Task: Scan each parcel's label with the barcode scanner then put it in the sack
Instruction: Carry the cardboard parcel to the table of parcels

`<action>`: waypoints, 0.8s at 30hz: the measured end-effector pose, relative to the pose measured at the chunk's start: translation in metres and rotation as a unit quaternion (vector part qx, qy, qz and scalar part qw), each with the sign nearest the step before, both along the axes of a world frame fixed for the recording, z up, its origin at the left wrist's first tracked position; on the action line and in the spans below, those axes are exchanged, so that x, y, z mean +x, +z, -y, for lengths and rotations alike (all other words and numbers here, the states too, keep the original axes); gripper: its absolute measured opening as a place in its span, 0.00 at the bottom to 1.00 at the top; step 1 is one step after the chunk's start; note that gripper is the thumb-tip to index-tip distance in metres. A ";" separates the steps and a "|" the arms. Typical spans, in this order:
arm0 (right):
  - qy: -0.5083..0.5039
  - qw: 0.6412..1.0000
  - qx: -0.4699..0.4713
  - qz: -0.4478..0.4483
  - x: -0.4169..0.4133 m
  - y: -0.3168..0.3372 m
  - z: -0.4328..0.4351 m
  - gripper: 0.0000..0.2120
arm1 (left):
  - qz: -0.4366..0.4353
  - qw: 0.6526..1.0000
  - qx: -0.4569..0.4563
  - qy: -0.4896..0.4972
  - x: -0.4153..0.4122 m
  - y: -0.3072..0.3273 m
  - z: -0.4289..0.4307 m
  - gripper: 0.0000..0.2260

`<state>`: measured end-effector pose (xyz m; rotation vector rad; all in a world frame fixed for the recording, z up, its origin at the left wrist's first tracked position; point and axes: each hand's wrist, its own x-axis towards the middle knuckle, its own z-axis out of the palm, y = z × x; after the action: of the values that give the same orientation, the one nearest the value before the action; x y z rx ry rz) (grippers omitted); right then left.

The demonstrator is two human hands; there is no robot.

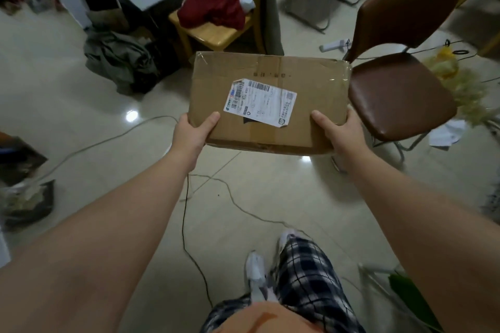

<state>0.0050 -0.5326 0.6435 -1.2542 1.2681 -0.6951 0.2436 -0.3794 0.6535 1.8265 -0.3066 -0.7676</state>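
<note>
- Cardboard parcel [267, 105] hangs in the air just left of the chair [400, 94], label [259, 101] facing up. Your left hand [193, 132] and right hand [338, 130] each clamp a near corner, thumb on top, fingers hidden beneath.
- With both hands taken, you have none free for a scanner; releasing one could let the far edge tip down.
- Its right edge looks close to the chair seat, so a swing that way may knock it.
- Loose cables [186, 224] cross the floor [81, 116] left of the chair: a trip risk.
- Most open floor lies left of the chair, towards you.
</note>
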 end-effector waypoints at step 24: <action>-0.010 0.998 -0.063 -0.005 0.269 0.058 0.542 0.38 | 0.051 0.995 -0.069 -0.044 0.277 0.057 0.545 0.30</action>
<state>0.2735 -1.0743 0.7011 -1.3488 1.2621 -0.7945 0.5210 -0.9249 0.7109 1.7337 -0.4983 -0.6973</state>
